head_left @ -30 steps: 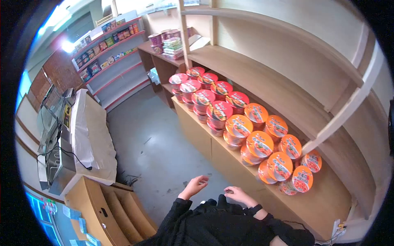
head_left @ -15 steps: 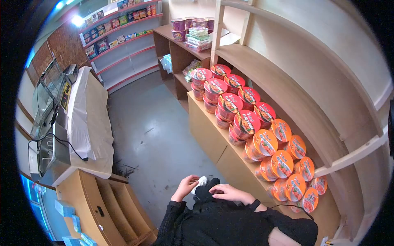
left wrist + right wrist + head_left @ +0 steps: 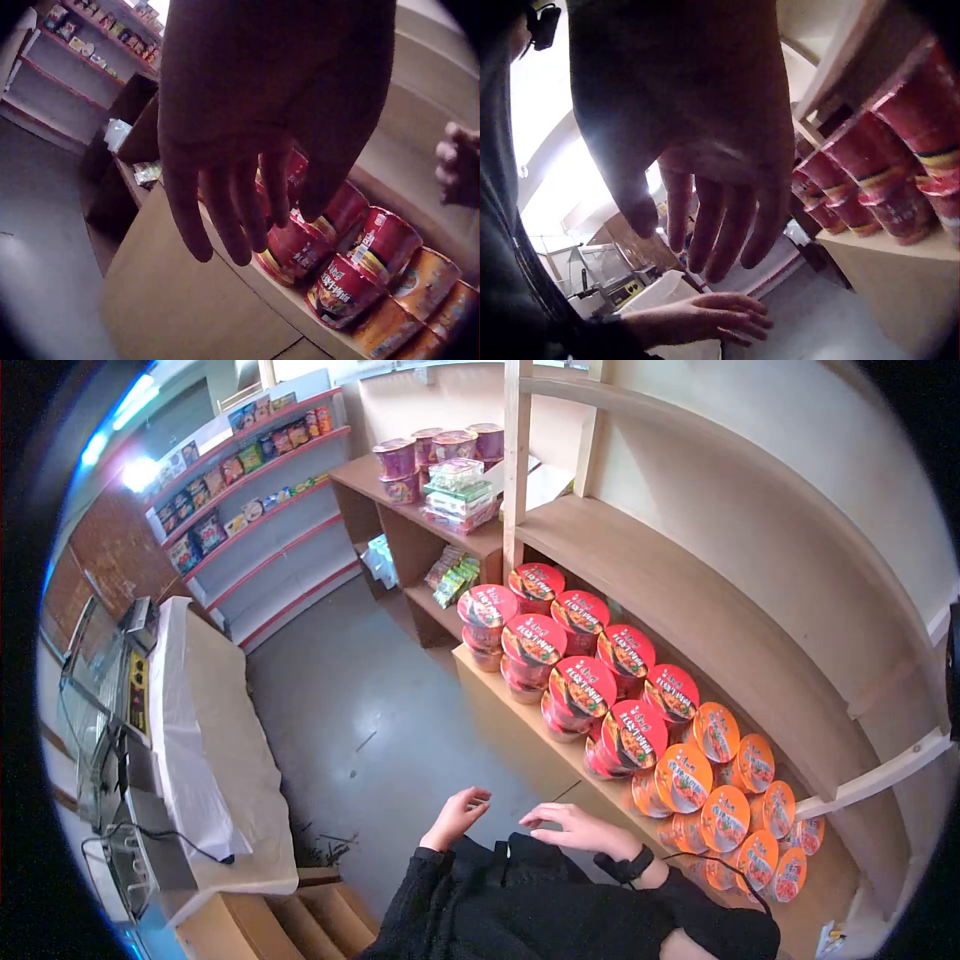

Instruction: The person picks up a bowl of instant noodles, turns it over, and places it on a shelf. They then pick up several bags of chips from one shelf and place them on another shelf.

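Note:
Both hands hang in front of the body with nothing in them. The left hand (image 3: 458, 819) has its fingers relaxed, and in the left wrist view they dangle in front of red noodle cups. Facing it is the right hand (image 3: 570, 826), a dark band on its wrist, fingers loosely extended. To the right of the hands, stacked red instant noodle cups (image 3: 580, 685) line a low wooden counter. Stacked orange noodle cups (image 3: 725, 818) continue the rows toward the near end. Neither hand touches the cups.
A raised wooden shelf (image 3: 660, 575) with a pale post (image 3: 517, 460) runs behind the cups. Purple cups (image 3: 396, 458) and stacked packs (image 3: 460, 495) stand on the far unit. Snack shelves (image 3: 250, 500) are at the back. A cloth-covered table (image 3: 205, 730) lies left across the grey floor (image 3: 390, 730).
The view has shifted, so the noodle cups now sit lower and further right in it. The hands stay in front of the body, holding nothing throughout.

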### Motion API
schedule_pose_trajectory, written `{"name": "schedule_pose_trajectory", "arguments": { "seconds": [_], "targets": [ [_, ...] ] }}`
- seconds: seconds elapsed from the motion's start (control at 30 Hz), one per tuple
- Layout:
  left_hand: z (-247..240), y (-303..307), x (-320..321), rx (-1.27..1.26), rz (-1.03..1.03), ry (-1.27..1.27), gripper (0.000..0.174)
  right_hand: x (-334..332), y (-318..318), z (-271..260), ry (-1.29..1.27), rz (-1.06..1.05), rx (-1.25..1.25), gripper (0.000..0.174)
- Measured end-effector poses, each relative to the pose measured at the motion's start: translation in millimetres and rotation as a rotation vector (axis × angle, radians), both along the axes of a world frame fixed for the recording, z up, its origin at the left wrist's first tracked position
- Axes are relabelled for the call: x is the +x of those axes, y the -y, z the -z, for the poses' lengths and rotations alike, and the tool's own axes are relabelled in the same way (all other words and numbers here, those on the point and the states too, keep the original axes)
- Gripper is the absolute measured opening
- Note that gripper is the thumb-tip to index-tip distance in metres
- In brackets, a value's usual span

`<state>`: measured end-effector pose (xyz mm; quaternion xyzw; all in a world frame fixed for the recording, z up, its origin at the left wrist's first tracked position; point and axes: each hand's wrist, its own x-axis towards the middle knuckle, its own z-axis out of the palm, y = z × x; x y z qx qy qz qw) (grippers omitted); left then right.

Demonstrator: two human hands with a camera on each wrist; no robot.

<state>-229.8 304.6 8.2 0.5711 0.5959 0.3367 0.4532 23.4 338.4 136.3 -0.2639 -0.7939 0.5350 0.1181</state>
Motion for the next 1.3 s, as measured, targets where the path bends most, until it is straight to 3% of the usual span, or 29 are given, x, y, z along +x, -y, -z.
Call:
{"name": "schedule_pose_trajectory", "arguments": {
  "seconds": [0.1,0.23,0.3,0.4,0.6,0.67,0.87,0.97,1.03,1.07,1.13,1.23,1.3],
  "targets": [
    [-1.7,-27.8,-0.3,-0.068,0.165,0.082,0.024,-19.1,-23.3,-49.8,-0.077,-0.133,0.221,0.025],
    [15.9,-66.4,-0.2,-0.04,0.364,0.115,0.025,-39.2,-40.1,-133.5,-0.107,-0.078,0.545,0.026],
    [4.9,-91.8,-5.2,0.104,0.568,-0.027,0.026,-48.7,-41.2,-169.0,-0.096,0.003,0.659,0.026],
    [-9.6,-121.1,-26.0,0.152,0.724,-0.001,0.025,-65.8,-43.7,-213.7,0.029,0.024,0.792,0.023],
    [-9.9,-145.2,-100.3,0.099,0.762,0.014,0.028,-121.8,-38.6,-304.5,0.477,0.022,1.084,0.02],
    [-2.6,-143.9,-122.5,0.061,0.742,0.019,0.028,-140.2,-34.9,-321.1,0.569,-0.02,1.058,0.02],
    [4.3,-132.5,-193.2,-0.06,0.64,0.033,0.025,-173.1,-34.1,-306.4,0.765,-0.028,0.827,0.019],
    [5.1,-135.3,-217.8,-0.116,0.608,0.073,0.025,-175.6,-48.9,-265.5,0.61,0.083,0.684,0.018],
    [4.7,-142.9,-230.3,-0.088,0.545,0.058,0.026,-175.1,-62.3,-229.0,0.421,0.198,0.46,0.018],
    [5.4,-147.2,-236.0,-0.086,0.536,0.059,0.026,-176.8,-65.9,-211.5,0.42,0.19,0.462,0.018],
    [5.5,-156.4,-246.4,-0.099,0.48,0.069,0.026,-180.3,-69.2,-178.4,0.315,0.328,0.204,0.017],
    [5.7,-172.7,-258.7,-0.174,0.407,0.09,0.027,-199.4,-85.5,-149.0,0.24,0.382,0.02,0.018],
    [15.7,-192.7,-267.1,-0.18,0.413,0.094,0.027,-209.5,-111.0,-129.8,0.181,0.372,0.049,0.017]
  ]
}}
